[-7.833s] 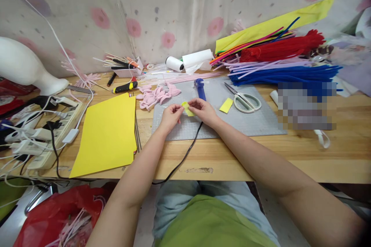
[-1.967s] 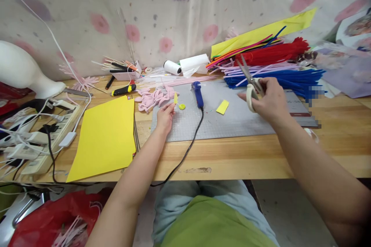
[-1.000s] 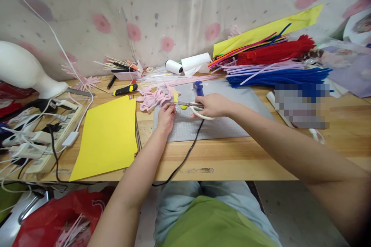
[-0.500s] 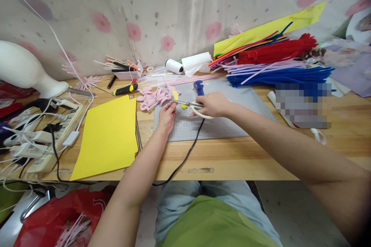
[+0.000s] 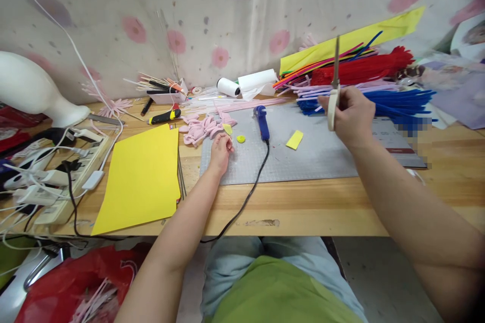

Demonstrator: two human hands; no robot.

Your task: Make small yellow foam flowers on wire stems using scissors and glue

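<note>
My left hand [image 5: 222, 153] rests over the left part of the grey cutting mat [image 5: 318, 166], its fingertips pinched on a small yellow paper piece [image 5: 227, 128]. Raised above the mat's right side, my right hand [image 5: 355, 116] grips white-handled scissors [image 5: 333, 96] with the blades pointing up. A small rounded yellow piece [image 5: 240, 139] lies just right of my left hand. Between the hands are a blue glue gun [image 5: 262, 122] and a yellow paper rectangle [image 5: 294, 140]. Pink fuzzy shapes [image 5: 199, 129] are heaped beyond my left fingers.
A yellow sheet [image 5: 140, 176] lies at left, near a yellow-black utility knife [image 5: 164, 116] and a crowded power strip [image 5: 71, 186]. The glue gun's black cord [image 5: 246, 202] crosses the front edge. Bundles of blue [image 5: 397, 102] and red [image 5: 364, 68] pipe cleaners lie back right.
My right hand has moved right and up with the scissors, away from the yellow piece in my left hand. The glue gun and yellow rectangle are now uncovered. My left hand has barely moved.
</note>
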